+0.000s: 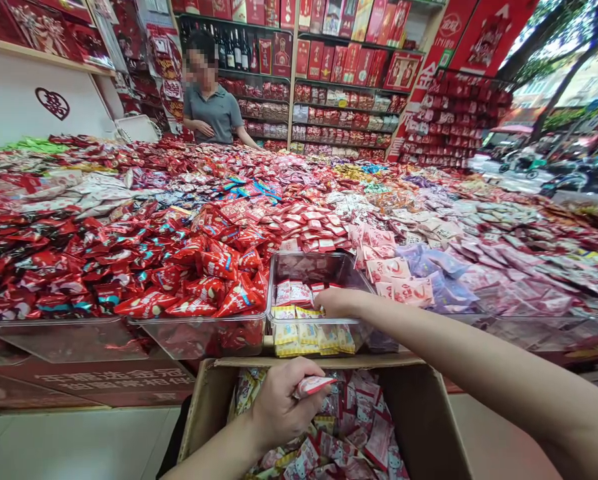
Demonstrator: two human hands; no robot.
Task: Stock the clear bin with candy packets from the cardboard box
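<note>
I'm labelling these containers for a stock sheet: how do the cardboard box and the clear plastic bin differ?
The cardboard box is brown and opaque; the plastic bin is see-through.
Packets lie jumbled in the cardboard box, but mostly lined up in the plastic bin.
The cardboard box stands nearer the camera than the plastic bin.
Both are open-topped.

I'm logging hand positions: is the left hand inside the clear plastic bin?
No, the left hand holds a small wrapped packet over the open cardboard box.
</note>
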